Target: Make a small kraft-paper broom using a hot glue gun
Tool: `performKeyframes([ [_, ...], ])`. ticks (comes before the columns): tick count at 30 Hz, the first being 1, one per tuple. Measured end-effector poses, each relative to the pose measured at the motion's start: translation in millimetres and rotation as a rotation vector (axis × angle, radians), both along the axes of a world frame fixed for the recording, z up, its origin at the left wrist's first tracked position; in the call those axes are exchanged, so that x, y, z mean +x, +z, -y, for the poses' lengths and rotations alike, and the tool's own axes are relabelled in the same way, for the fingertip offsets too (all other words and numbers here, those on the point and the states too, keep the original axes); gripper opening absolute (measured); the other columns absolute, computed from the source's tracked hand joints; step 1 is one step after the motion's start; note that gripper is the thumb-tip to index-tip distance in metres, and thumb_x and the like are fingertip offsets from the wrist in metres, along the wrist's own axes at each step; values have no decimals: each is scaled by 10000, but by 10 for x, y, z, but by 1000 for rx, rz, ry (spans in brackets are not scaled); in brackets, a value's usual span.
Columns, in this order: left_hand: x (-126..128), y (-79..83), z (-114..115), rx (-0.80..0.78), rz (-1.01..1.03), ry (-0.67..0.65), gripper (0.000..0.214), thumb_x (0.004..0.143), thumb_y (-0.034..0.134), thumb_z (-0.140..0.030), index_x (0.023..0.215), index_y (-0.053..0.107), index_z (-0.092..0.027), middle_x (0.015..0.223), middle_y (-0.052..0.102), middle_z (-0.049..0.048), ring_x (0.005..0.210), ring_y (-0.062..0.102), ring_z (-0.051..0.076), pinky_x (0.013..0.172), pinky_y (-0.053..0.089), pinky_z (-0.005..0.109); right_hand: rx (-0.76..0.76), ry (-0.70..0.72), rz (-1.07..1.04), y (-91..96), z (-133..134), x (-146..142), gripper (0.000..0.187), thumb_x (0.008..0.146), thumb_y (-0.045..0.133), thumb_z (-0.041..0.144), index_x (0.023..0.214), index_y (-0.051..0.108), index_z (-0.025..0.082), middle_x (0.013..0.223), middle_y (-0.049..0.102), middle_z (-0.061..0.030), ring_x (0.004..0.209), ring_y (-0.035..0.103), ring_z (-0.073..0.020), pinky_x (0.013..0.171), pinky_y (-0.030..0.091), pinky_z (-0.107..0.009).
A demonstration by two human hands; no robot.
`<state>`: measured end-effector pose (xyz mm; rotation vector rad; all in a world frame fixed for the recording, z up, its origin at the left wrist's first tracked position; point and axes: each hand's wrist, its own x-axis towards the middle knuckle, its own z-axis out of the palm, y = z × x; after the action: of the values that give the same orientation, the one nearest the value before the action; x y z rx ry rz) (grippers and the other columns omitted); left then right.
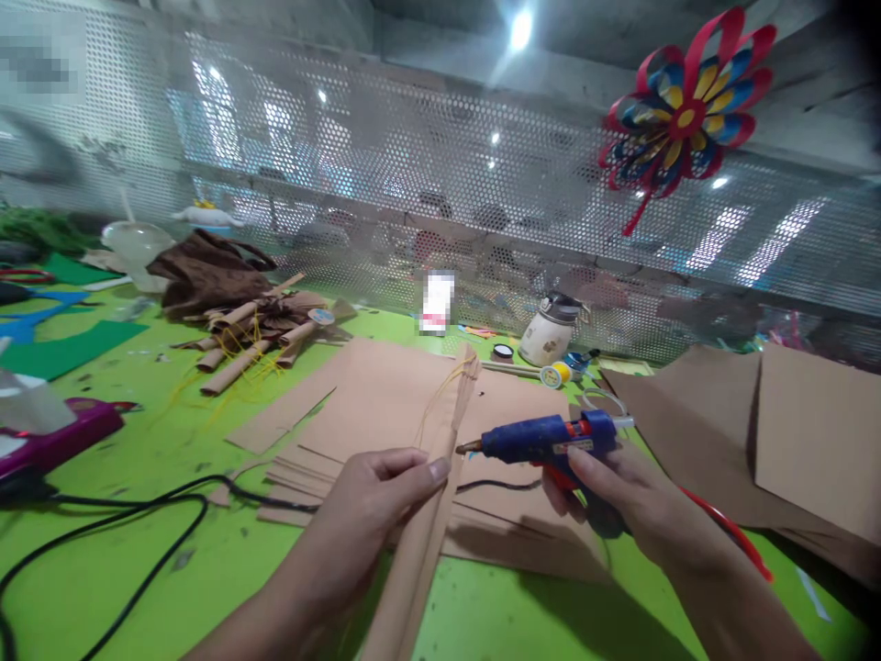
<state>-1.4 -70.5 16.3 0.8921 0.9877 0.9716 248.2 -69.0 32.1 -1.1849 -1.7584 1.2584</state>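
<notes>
My left hand [385,500] grips a rolled tube of brown kraft paper [413,560], thumb on top near its seam. The tube slants away from me, and a thin yellow string [435,397] lies by its far end. In my right hand [619,496] is a blue hot glue gun [543,438], fingers wrapped round its handle. Its metal nozzle points left, at the edge of the tube just beyond my left thumb; whether it touches cannot be told. Flat brown paper sheets [372,386] lie beneath both hands on the green table [227,569].
Finished paper rolls with yellow strings [238,367] lie at the back left. A black cable [199,487] crosses the table from a purple power strip [83,441]. Behind the sheets stand a jar [547,335] and a yellow thread spool [554,375]. Brown card [816,441] leans at right.
</notes>
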Motion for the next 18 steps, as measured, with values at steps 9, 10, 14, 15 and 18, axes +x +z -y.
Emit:
performKeyframes([
  [9, -20, -23, -25, -79, 177, -26, 230, 680, 758, -312, 639, 646, -115, 574, 616, 40, 494, 518, 113, 484, 384, 212, -58, 61, -35, -78, 7, 39, 395, 921, 489, 485, 767, 613, 143, 693, 616, -45, 588, 508, -98, 540, 388, -222],
  [10, -25, -25, -25, -85, 181, -28, 231, 686, 754, -314, 649, 649, -112, 579, 621, 46, 495, 523, 115, 484, 389, 213, -69, 70, -41, -78, 11, 41, 393, 918, 493, 486, 772, 612, 142, 693, 614, -45, 595, 513, -100, 542, 388, -220],
  [14, -39, -38, -30, -101, 188, -57, 250, 729, 718, -340, 713, 670, -96, 621, 648, 75, 519, 556, 129, 506, 420, 223, -111, 93, -33, -64, 36, 45, 406, 905, 504, 507, 773, 611, 139, 691, 603, -42, 586, 496, -96, 519, 367, -211],
  [15, -41, -40, -32, -102, 191, -61, 249, 735, 713, -341, 723, 672, -95, 628, 652, 79, 526, 563, 132, 514, 428, 226, -111, 97, -27, -59, 41, 44, 410, 902, 505, 512, 772, 611, 138, 689, 602, -41, 582, 490, -94, 517, 362, -210],
  [18, -40, -46, -33, -104, 187, -61, 239, 737, 710, -332, 729, 674, -97, 627, 650, 77, 536, 571, 137, 525, 435, 230, -86, 91, -10, -55, 42, 40, 410, 905, 500, 511, 770, 608, 140, 692, 594, -39, 589, 484, -96, 525, 355, -214],
])
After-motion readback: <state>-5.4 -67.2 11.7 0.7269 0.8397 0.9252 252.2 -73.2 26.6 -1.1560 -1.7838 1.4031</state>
